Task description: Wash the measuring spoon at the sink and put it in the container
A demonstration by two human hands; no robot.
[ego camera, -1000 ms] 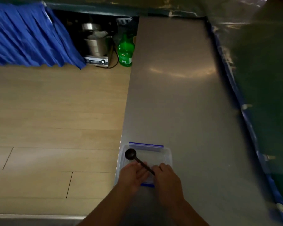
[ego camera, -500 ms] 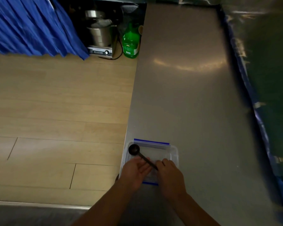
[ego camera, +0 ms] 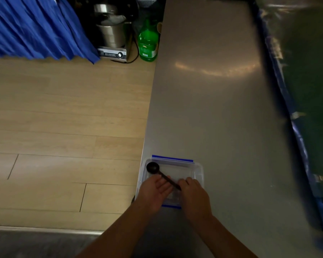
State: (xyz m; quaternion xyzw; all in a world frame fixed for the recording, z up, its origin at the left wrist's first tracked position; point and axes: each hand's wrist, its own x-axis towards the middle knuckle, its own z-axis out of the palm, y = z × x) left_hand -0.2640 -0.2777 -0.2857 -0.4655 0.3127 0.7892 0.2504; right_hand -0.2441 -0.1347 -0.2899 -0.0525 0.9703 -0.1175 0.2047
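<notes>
- Here the spoon (ego camera: 163, 175) lies slantwise over the open container (ego camera: 199, 171), bowl toward its far-left corner, handle running back to its near side between the 2 hands.
- Right hand (ego camera: 193, 195), at the container's near-right: fingers curled at the handle's tip and apparently pinching it, though the contact itself is hidden.
- Left hand (ego camera: 155, 192), at the container's near-left: palm open, fingers loosely spread beside or under the handle, closed on nothing that shows.
- My judgement: this is the placing step. Lower the bowl end until it rests on the container's floor, then let the handle go low, so that it settles instead of bouncing out over the rim.
- The container sits right at the counter (ego camera: 213, 108) edge nearest the floor, so a steadying left hand seems wise.
- Materials: the spoon is dark, matte, with a round bowl and slim straight handle; the container is clear, thin plastic, rectangular with rounded corners and blue clips; the counter is smooth brushed metal.
</notes>
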